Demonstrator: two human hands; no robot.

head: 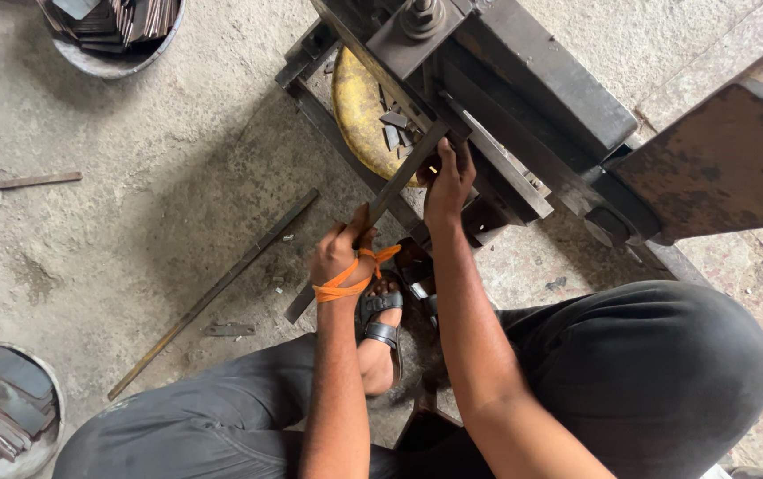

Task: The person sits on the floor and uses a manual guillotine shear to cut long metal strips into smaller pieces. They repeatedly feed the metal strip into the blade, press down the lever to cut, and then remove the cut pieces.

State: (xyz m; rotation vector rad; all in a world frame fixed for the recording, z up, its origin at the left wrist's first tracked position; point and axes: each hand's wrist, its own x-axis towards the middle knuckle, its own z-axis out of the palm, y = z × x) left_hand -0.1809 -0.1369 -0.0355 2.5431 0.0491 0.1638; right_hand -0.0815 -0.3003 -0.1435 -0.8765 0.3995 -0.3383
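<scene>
A flat steel strip is gripped low by the left hand, clenched around it, and steered at its upper end by the right hand, fingers closed on it, so it is fed squarely into the cutting machine. Cut pieces seem to be caught in the yellow pan below.

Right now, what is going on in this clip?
A person sitting on a concrete floor feeds a flat metal strip into a heavy dark metal machine. The left hand, with an orange band at the wrist, grips the strip's lower part; the right hand steadies it at the machine's mouth. Cut pieces lie in a yellow pan beneath.
</scene>
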